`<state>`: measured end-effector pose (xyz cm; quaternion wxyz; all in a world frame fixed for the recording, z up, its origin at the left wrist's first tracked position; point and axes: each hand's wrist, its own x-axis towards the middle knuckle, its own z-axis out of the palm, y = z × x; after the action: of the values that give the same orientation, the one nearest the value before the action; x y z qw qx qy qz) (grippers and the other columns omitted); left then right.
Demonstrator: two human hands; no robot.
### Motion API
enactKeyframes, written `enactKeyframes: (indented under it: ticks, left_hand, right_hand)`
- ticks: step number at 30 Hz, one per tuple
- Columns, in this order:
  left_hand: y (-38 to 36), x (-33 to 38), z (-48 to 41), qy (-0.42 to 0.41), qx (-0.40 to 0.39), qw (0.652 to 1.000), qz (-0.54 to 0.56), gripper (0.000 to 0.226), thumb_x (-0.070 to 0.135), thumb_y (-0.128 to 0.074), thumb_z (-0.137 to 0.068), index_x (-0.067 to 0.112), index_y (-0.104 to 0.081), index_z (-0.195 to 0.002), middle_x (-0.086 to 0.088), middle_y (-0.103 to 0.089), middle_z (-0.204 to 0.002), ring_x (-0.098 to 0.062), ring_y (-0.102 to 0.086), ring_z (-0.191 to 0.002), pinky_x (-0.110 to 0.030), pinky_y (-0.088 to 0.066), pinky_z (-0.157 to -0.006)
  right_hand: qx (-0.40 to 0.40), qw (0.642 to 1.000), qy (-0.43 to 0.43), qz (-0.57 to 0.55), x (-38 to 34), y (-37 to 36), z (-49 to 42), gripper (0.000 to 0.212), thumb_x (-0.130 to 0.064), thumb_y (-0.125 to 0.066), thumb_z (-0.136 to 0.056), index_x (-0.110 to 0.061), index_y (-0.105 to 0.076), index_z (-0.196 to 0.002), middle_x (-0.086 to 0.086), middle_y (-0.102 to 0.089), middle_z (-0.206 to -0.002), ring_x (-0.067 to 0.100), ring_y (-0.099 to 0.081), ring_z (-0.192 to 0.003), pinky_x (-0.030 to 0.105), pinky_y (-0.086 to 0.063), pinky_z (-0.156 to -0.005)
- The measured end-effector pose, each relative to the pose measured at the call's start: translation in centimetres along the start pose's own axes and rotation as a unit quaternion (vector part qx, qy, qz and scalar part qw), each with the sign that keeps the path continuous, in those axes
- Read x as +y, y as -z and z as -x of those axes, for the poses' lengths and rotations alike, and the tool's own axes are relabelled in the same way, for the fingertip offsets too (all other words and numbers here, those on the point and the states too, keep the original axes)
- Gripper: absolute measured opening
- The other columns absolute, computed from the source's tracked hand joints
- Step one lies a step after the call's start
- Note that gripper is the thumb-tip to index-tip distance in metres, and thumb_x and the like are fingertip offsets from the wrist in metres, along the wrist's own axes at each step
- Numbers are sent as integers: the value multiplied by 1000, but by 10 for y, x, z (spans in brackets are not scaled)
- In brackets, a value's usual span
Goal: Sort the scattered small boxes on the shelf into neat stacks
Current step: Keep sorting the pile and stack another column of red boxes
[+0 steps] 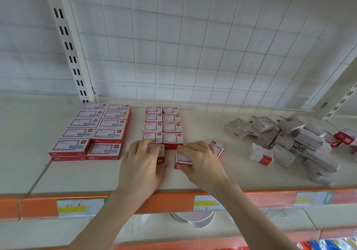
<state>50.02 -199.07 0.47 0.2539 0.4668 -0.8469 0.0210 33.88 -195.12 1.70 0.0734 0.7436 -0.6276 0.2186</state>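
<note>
Left hand (142, 161) grips cardboard box (161, 157) | right hand (201, 160) grips red-white box (183, 158)

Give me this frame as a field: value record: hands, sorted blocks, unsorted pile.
left hand: holds left box, at the front of the small block's left column
right hand: holds right box, in front of the right column
tilted box: leaning, at the right hand's fingertips
large block: two neat columns, left part of shelf
small block: two neat columns, centre
loose pile: jumbled, right
status: sorting unfinished
</note>
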Motion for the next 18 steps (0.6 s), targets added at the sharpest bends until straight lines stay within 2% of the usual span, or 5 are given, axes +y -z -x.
enactKeyframes:
  ticks: [5,7,9,14,18]
  left_hand:
    - [-3,-3,2,2,-11,1000,-24,47,19,-87,-45,7,-71,-87,-14,-66,-94,-38,-64,-82,-45,-55,-56]
    - [-3,-3,2,5,-8,1000,-23,47,20,-88,-46,8,-71,-88,-14,-66,-94,-38,-64,-83,-46,-55,-56]
    - [-3,-3,1,8,-6,1000,-20,46,21,-88,-48,9,-71,-88,-13,-66,-94,-38,-64,-83,-46,-55,-56]
    - [-4,-4,2,10,-8,1000,-25,49,25,-89,-46,11,-71,-89,-10,-67,-93,-35,-65,-82,-43,-55,-54]
    - [-3,-3,3,6,-3,999,-32,52,25,-90,-43,10,-70,-89,-10,-67,-92,-34,-66,-79,-42,-55,-53]
  right_hand:
    - [-27,999,9,-46,0,0,-2,32,-16,-69,-56,-13,-70,-88,2,-68,-89,30,-63,-79,43,-52,-68]
    - [-40,998,-22,-41,4,5,1,38,-14,-71,-67,-10,-67,-104,6,-64,-102,32,-57,-93,43,-50,-81]
    - [-77,996,-52,-15,10,10,3,42,-16,-67,-79,-11,-58,-120,5,-57,-116,28,-48,-105,35,-43,-89]
    - [-74,995,-54,-28,8,9,0,39,-10,-65,-81,-9,-59,-119,7,-57,-116,29,-52,-103,35,-46,-86]
    - [-46,997,-54,-39,-1,2,-5,34,-10,-60,-81,-6,-61,-115,8,-55,-115,30,-57,-95,31,-46,-76]
